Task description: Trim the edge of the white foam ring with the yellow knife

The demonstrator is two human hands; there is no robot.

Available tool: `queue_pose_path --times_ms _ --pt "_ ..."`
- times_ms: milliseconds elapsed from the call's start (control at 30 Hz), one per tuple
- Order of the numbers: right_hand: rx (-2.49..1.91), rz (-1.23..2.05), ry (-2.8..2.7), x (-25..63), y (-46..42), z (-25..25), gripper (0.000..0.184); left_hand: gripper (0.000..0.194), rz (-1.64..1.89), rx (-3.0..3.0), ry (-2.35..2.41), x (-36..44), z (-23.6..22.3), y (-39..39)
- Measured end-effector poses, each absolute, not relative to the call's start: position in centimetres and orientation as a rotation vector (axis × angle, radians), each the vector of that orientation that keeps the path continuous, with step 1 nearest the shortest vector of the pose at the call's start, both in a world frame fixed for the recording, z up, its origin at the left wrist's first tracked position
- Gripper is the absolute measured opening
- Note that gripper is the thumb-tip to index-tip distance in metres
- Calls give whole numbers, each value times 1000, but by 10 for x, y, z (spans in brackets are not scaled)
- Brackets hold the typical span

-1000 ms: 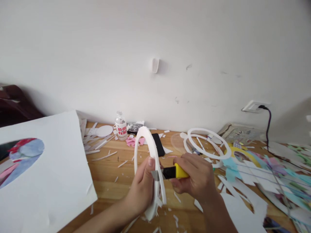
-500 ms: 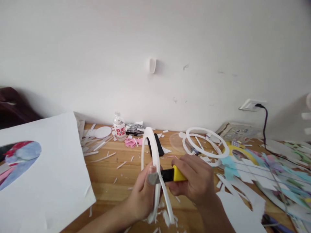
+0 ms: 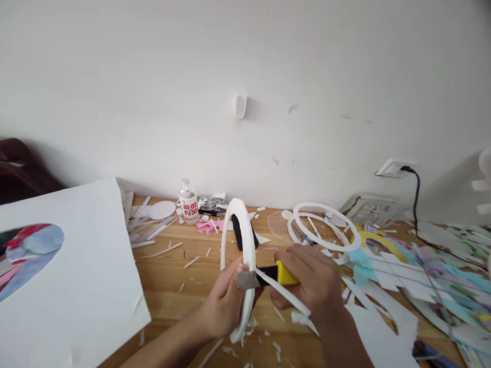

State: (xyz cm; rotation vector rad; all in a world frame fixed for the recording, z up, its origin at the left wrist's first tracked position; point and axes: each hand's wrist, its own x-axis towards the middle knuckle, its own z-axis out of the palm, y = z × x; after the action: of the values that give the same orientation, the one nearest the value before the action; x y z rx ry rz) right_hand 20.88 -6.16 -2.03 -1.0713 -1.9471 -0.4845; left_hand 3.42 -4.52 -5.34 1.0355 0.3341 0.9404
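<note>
A white foam ring [image 3: 249, 240] stands on edge above the wooden table, with my left hand [image 3: 225, 301] closed around its near lower part. My right hand [image 3: 312, 281] grips a utility knife [image 3: 287, 274] with a yellow handle. Its wide blade lies across the ring's edge, the tip close to my left thumb. From the cut a thin white strip [image 3: 286, 292] peels away, slanting down to the right below my right hand. Behind the ring a black phone [image 3: 238, 232] lies on the table, partly hidden.
White shavings litter the wooden table [image 3: 169, 276]. At the left is a large white board [image 3: 95, 266] with an oval picture. A plastic bottle [image 3: 188, 202] stands by the wall. More white rings [image 3: 355, 235] and coloured paper scraps [image 3: 433, 266] lie right. A cord [image 3: 417, 204] hangs from the socket.
The strip has swung from hanging nearly straight down to slanting out to the right, standing further off the ring. My right hand and the knife have shifted slightly right.
</note>
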Motion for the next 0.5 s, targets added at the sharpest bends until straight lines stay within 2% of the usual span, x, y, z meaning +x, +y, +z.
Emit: queue_pose_path --times_ms 300,500 --pt "-1091 -529 -1914 211 -61 -24 37 43 966 1045 336 36 -63 -44" --pt "-1169 -681 -1844 220 -57 -23 40 43 922 1085 284 38 -56 -46"
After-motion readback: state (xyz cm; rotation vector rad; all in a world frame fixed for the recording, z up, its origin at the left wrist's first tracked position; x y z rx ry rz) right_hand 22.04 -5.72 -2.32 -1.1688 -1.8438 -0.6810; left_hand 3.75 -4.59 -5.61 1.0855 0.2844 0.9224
